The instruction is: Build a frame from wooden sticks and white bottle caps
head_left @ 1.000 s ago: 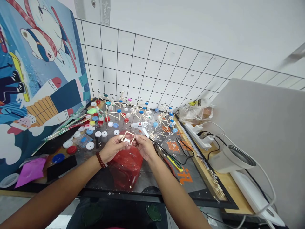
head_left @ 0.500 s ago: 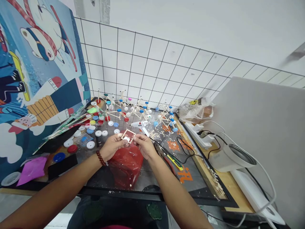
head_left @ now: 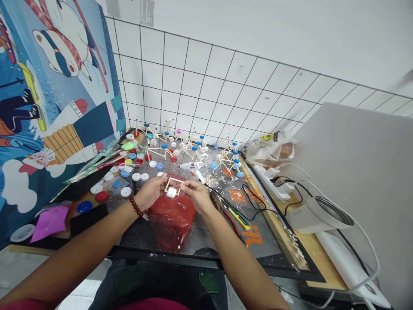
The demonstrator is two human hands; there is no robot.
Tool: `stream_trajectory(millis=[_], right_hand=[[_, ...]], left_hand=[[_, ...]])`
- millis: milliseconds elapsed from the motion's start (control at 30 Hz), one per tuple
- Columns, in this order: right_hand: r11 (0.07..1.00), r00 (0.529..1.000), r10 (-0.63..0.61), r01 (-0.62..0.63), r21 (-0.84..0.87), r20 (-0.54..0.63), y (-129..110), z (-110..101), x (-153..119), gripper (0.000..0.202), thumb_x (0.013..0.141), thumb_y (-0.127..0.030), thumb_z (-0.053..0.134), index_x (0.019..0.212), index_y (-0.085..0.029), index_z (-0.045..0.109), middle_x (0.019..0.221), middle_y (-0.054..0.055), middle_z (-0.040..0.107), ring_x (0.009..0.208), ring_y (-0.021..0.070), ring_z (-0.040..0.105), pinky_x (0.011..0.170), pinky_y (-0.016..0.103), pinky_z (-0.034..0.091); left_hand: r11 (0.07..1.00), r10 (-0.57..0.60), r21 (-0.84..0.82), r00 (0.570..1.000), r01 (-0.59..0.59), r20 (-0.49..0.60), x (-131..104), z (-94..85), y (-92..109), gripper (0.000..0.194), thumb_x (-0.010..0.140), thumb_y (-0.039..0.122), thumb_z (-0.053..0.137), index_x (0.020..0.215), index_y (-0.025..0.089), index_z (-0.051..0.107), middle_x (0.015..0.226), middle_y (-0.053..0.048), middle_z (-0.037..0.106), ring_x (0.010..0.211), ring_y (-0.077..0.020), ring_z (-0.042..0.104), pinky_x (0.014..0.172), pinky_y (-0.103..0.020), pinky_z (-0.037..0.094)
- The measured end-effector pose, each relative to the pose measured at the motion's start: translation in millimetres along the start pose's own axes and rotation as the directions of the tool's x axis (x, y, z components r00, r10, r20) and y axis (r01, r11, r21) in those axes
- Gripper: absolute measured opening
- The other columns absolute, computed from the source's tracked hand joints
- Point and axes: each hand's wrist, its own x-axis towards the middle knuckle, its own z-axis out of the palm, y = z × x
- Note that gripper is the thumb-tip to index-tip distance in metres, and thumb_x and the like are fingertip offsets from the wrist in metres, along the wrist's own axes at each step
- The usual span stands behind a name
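A small square frame of pale wooden sticks (head_left: 176, 179) is held up between both my hands. My left hand (head_left: 151, 194) pinches its left side, and my right hand (head_left: 197, 196) has thumb and fingers closed on its right side. A white rounded piece (head_left: 171, 192) sits at the frame's near edge; how it is attached I cannot make out. Below my hands is a glossy red object (head_left: 172, 217), apparently a plastic stool or box. Just beyond it a white hot glue gun (head_left: 195, 168) lies on the dark mat.
Stick models with coloured caps (head_left: 193, 148) stand along the back by the wire grid (head_left: 200, 86). Loose bottle caps (head_left: 125, 192) are scattered left. Pliers (head_left: 227, 215), a yellow-green cutter (head_left: 238, 218) and a black cable (head_left: 222, 200) lie right, near a power strip (head_left: 274, 183).
The stick frame has tilted more upright, and the white piece now shows fully at its near edge. My left thumb has moved off the white piece. The camera view has shifted slightly.
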Motion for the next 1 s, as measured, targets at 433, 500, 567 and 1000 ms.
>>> stream_trajectory(millis=[433,500,567,1000], right_hand=[[0.998,1.0,-0.019,0.02,-0.065,0.011,3.3,-0.4,0.6,0.024,0.059,-0.041,0.083,0.065,-0.02,0.072,0.06,-0.002,0.062,0.059,0.012,0.05,0.062,0.026,0.037],[0.998,1.0,-0.021,0.022,-0.066,0.017,4.4,-0.7,0.6,0.024,0.06,-0.041,0.083,0.065,-0.02,0.072,0.061,-0.002,0.063,0.06,0.0122,0.05,0.063,0.027,0.038],[0.997,1.0,-0.019,0.02,-0.07,0.023,4.9,-0.7,0.3,0.025,0.061,-0.041,0.083,0.066,-0.02,0.072,0.062,-0.002,0.063,0.061,0.0124,0.051,0.064,0.027,0.038],[1.0,1.0,0.007,-0.007,-0.013,0.003,4.1,-1.8,1.7,0.033,0.062,-0.052,0.082,0.069,-0.021,0.073,0.058,-0.002,0.059,0.058,0.0114,0.047,0.061,0.026,0.037]], left_hand=[[0.999,-0.006,-0.038,0.999,0.004,-0.049,2.9,-2.0,-0.4,0.025,0.063,0.028,0.087,0.07,0.01,0.07,0.065,-0.004,0.069,0.057,-0.0129,0.062,0.06,-0.025,0.052],[0.999,0.001,-0.04,0.999,-0.003,-0.048,3.8,-3.0,-1.3,0.027,0.063,0.028,0.087,0.073,0.009,0.071,0.065,-0.004,0.069,0.057,-0.0128,0.062,0.06,-0.025,0.052],[0.999,0.01,-0.04,0.999,-0.012,-0.046,4.4,-3.6,-1.8,0.027,0.063,0.028,0.087,0.074,0.009,0.071,0.064,-0.003,0.069,0.057,-0.0126,0.062,0.06,-0.024,0.052],[0.999,-0.031,-0.016,0.999,0.03,-0.031,1.3,1.1,1.2,0.027,0.074,0.035,0.08,0.071,0.011,0.068,0.066,-0.006,0.069,0.058,-0.0146,0.063,0.059,-0.027,0.052]])
